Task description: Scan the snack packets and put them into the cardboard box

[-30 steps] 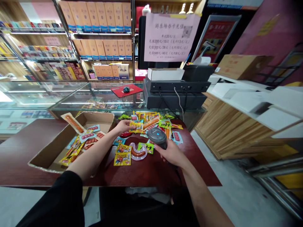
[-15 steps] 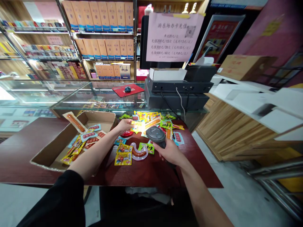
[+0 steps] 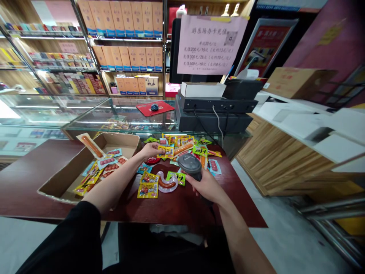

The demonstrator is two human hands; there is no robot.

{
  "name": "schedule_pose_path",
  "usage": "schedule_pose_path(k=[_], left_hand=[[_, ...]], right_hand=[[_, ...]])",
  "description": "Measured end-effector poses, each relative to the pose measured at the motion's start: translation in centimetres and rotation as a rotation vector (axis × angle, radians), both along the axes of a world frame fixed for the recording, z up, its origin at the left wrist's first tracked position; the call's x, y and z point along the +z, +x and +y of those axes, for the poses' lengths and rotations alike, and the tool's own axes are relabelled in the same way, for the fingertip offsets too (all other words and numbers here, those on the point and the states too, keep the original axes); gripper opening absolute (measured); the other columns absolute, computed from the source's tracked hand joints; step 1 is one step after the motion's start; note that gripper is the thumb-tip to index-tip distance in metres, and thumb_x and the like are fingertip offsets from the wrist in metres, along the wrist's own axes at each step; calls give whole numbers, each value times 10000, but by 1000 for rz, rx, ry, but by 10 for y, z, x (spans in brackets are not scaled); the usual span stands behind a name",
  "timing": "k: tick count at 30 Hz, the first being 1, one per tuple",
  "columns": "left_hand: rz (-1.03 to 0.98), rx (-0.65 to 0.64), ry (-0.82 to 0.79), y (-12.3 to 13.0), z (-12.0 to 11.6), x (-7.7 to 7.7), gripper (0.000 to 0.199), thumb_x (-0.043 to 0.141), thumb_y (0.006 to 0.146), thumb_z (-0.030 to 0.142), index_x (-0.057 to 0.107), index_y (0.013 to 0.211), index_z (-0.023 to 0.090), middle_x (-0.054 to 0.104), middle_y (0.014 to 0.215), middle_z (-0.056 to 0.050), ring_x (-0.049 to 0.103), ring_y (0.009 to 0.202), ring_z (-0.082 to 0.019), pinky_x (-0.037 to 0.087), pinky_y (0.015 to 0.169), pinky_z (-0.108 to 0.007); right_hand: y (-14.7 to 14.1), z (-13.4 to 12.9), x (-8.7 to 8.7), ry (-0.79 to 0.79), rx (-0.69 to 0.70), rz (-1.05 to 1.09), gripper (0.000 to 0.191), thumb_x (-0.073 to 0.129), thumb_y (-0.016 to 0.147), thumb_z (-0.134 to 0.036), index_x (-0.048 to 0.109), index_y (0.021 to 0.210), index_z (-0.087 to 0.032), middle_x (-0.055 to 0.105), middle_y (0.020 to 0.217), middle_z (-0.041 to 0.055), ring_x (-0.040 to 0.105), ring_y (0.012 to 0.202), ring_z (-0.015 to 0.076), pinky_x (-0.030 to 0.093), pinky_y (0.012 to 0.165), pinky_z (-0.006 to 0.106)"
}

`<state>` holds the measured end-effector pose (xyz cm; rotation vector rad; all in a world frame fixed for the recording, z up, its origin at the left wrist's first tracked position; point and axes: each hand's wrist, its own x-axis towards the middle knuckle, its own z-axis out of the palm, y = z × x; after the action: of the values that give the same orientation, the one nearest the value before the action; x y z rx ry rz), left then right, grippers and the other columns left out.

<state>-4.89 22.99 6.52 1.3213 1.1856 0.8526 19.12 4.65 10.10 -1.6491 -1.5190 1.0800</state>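
Mid-frame over the table (image 3: 171, 207): left fingers (image 3: 154, 149) pinching a yellow packet (image 3: 168, 152) by its edge | right hand (image 3: 203, 184) gripping the scanner (image 3: 190, 164) by its handle | packet probably weighing little, flexing, film perhaps sliding; edge seal likely offering the best hold

We're in a loose black fabric sleeve (image 3: 74, 232) on the left, hem around mid-forearm. Black cloth garment (image 3: 134, 247) at our lap. Left hand (image 3: 151, 150), right hand (image 3: 204, 185): bare.
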Motion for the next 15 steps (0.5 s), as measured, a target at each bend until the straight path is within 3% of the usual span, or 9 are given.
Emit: schedule_pose_path(k=[5,9,12,15], left_hand=[[-21,54,-37,2,-2,13,461,977,425,295,625,689,156,632,576,35,512,490,-70,340,475,-190],[-60,87,-37,-8,-6,34,469,977,440,301,611,698,159,691,642,1,581,528,-93,356,480,-190],[-59,104,-14,-38,-14,54,493,986,420,289,621,723,155,719,686,-18,641,588,-118,433,534,-203],[-9,163,51,-87,-30,70,487,985,425,285,655,758,152,738,729,-24,664,629,-126,471,571,-208]], right_hand=[[9,-8,-1,2,-19,29,214,658,852,-387,542,914,-218,578,504,-74,554,388,125,429,397,218],[11,-3,10,23,11,-24,212,654,867,-394,542,866,-215,575,475,-61,558,387,129,420,399,218],[5,6,19,33,60,-73,215,650,877,-399,551,854,-209,590,482,-43,570,393,137,422,400,223],[-5,16,21,46,130,-60,210,648,881,-393,544,881,-210,597,501,-42,582,399,142,442,413,232]])
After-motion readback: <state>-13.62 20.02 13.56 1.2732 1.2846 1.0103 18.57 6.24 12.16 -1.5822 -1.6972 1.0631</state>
